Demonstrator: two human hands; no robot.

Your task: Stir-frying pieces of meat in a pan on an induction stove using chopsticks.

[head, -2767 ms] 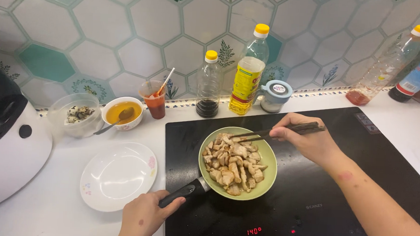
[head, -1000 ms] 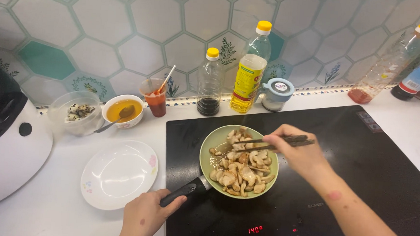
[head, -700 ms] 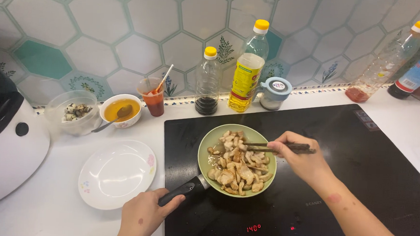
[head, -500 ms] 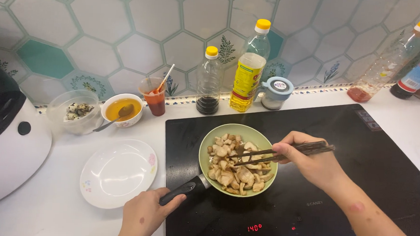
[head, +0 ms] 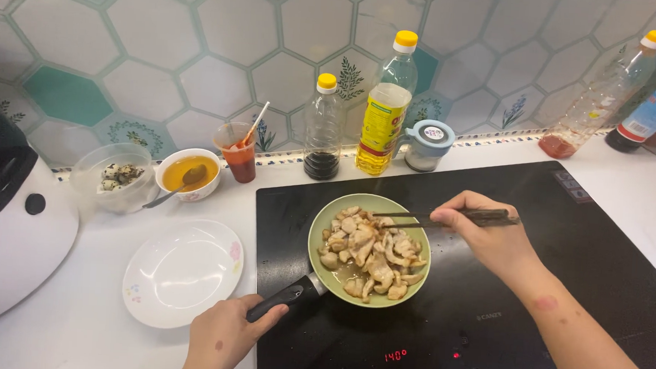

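Note:
A small green frying pan [head: 326,229] full of pale meat pieces [head: 369,250] sits on the black induction hob [head: 564,249]. My left hand [head: 223,336] grips the pan's black handle [head: 286,298] at the hob's front left corner. My right hand [head: 490,238] holds dark chopsticks [head: 446,217] nearly level, with their tips over the pan's far side among the meat.
A white plate [head: 181,270] lies left of the hob. Behind it stand a clear tub of quail eggs [head: 115,177], a bowl of orange sauce with a spoon [head: 186,173] and a red sauce cup [head: 238,153]. Bottles [head: 388,105] and a small jar [head: 427,145] line the tiled wall. A white cooker [head: 4,220] stands far left.
My right hand has been stirring the meat with the chopsticks, shifting back and forth over the pan. The left hand has stayed on the handle.

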